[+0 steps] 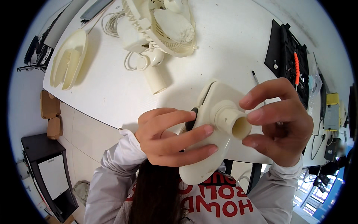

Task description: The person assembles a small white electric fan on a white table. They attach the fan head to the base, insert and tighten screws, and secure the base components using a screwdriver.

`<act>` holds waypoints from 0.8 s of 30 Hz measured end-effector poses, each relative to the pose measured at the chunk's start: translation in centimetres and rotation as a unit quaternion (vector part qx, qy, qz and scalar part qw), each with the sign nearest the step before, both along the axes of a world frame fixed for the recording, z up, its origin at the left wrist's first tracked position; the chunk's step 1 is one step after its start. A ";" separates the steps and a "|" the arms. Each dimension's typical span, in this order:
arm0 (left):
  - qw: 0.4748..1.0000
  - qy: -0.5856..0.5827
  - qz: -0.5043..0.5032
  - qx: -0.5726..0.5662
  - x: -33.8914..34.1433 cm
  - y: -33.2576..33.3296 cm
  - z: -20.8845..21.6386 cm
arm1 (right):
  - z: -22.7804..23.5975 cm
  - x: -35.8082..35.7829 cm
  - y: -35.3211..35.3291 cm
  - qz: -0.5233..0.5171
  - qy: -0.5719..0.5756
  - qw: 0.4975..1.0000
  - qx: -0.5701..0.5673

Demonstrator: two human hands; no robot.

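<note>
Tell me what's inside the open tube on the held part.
Inside the tube, only pale inner wall shows near the mouth, by the right hand; the deeper end cannot be seen.

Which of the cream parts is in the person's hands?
The broad one with the protruding socket: the left hand holds its body, the right hand is at the socket. The slatted housing, far-left shell and round-topped tube are on the table.

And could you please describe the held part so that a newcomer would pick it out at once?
From the big white table, go to its near edge, where the left hand grips a smooth cream housing. Its short hollow tube points toward the right hand. Unlike the loose cream tube lying farther back, this housing has a broad, rounded body.
</note>
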State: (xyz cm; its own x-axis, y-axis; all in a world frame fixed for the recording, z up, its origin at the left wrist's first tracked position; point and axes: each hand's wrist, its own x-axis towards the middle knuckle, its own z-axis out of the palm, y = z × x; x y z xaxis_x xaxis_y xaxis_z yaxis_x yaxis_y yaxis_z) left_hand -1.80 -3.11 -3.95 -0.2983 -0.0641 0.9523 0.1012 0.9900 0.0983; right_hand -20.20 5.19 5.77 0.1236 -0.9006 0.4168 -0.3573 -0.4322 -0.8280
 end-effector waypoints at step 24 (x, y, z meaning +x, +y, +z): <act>0.994 -0.074 -0.036 -0.078 0.7 -0.6 0.1 | -1.3 0.7 1.1 -0.053 0.183 0.982 -0.005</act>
State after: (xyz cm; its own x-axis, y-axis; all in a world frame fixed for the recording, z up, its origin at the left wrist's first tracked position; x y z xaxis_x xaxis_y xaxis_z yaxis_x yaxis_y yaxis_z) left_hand -1.12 -3.74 -3.83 -0.4334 0.1085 0.8946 0.1691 0.9849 -0.0375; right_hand -19.52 6.29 4.50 0.1732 -0.9121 0.3715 -0.6736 -0.3849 -0.6310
